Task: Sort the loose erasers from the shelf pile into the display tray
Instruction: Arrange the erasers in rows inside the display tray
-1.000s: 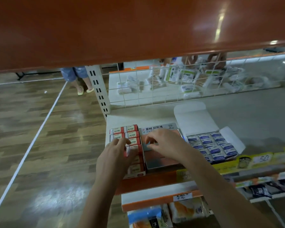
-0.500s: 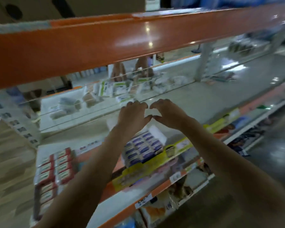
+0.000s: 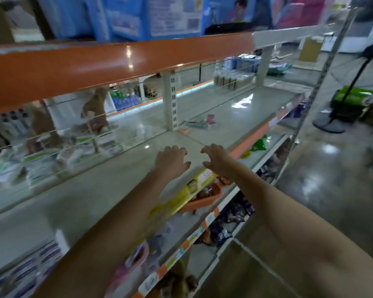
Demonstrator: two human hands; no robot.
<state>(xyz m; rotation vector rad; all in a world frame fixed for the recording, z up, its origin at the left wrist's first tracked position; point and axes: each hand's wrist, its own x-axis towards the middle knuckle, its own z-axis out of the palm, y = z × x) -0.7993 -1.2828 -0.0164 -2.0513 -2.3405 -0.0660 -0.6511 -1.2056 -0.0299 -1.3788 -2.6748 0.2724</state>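
My left hand (image 3: 171,161) and my right hand (image 3: 216,159) stretch out side by side over a bare stretch of the white shelf (image 3: 95,201). Both have fingers spread and hold nothing. A box of blue-labelled erasers (image 3: 24,274) shows at the bottom left corner, partly behind my left forearm. A few loose red and white items (image 3: 199,123) lie farther along the shelf beyond my hands; blur hides what they are. The tray with red-labelled erasers is out of view.
An orange shelf edge (image 3: 116,59) runs overhead with blue boxes (image 3: 155,16) on top. Wire backing shows white packets (image 3: 41,160) on the far side. Lower shelves hold snack packs (image 3: 235,214). A standing fan (image 3: 357,89) is on the floor at right.
The view has swung right along the shelf. My hands left the red eraser tray, passed over the blue eraser box, and now hover spread above bare shelf further right.
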